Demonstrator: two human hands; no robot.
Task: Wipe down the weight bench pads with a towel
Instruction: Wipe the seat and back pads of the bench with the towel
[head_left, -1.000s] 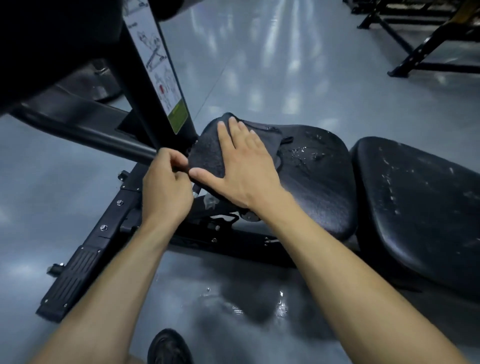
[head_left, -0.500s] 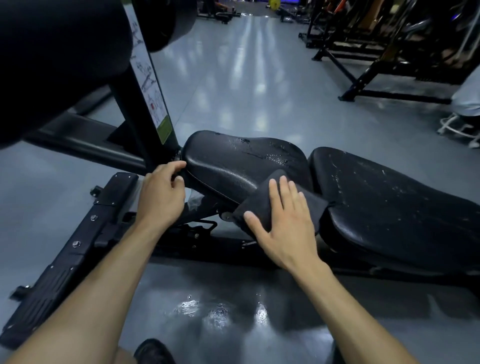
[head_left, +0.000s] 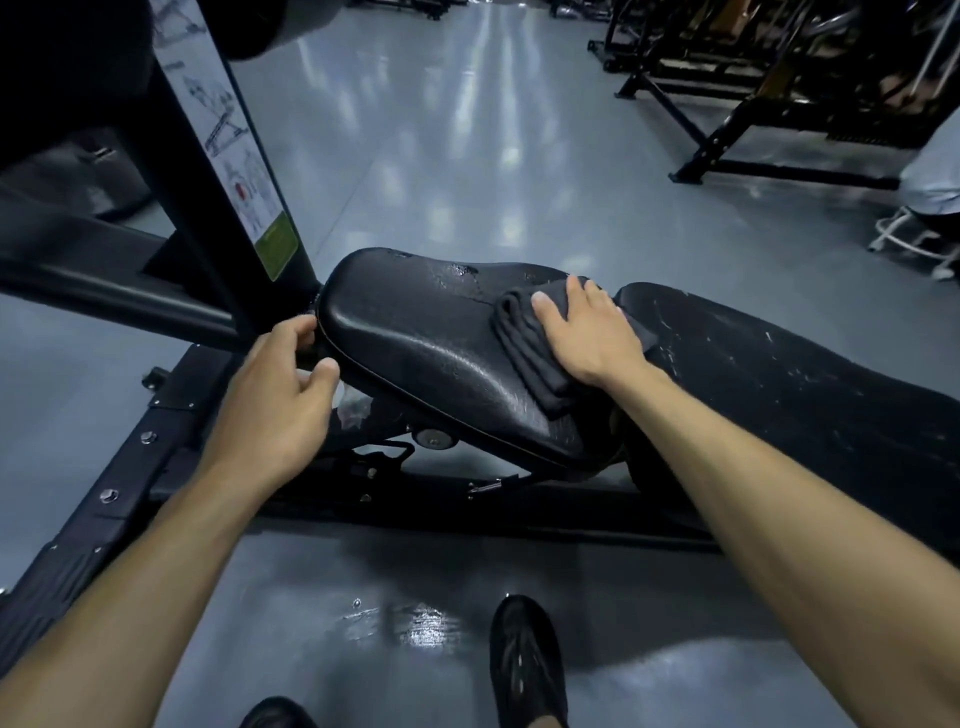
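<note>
On the seat pad (head_left: 415, 353), toward its three o'clock end, a folded dark towel (head_left: 524, 343) is lying under the right hand (head_left: 587, 332), whose straight fingers are pressing it flat against the vinyl. At the pad's nine o'clock end, the left hand (head_left: 275, 400) is curling fingers and thumb around the rim. Just beyond the towel, the long back pad (head_left: 805, 374) is showing pale scuffs.

I'm in a gym: a black padded weight bench (head_left: 431, 364) under me, its upright post (head_left: 208, 171) carrying an exercise-diagram sticker (head_left: 234, 156) (red-marked muscles, green label), a glossy grey floor (head_left: 441, 156), and dark equipment racks (head_left: 753, 78) lined up across the aisle.
</note>
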